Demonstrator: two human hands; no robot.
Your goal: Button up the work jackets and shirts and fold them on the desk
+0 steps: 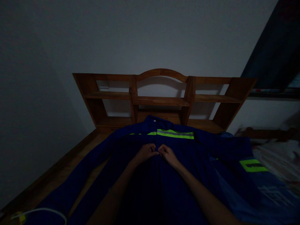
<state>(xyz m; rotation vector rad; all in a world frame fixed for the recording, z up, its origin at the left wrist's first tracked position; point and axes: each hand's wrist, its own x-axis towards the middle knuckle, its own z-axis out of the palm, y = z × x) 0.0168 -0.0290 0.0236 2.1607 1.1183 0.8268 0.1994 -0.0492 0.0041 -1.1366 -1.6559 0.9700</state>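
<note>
Presently, left hand (148, 152) and right hand (167, 153), both half-curled, grip unclear, are close together over the blue jacket (185, 150), with wooden shelf (161, 100) at twelve o'clock.

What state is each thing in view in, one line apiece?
Blue jacket: spread out; too dark to tell if fastened
Left hand: fingers bent, at the jacket's front
Right hand: fingers bent, beside the left hand
Wooden shelf unit: upright, open-fronted
White cord: curved

Jacket (161, 181): lower part cut off by bottom edge. Collar label (154, 120): too small to read. Detail between fingers (154, 153): indiscernible.
</note>
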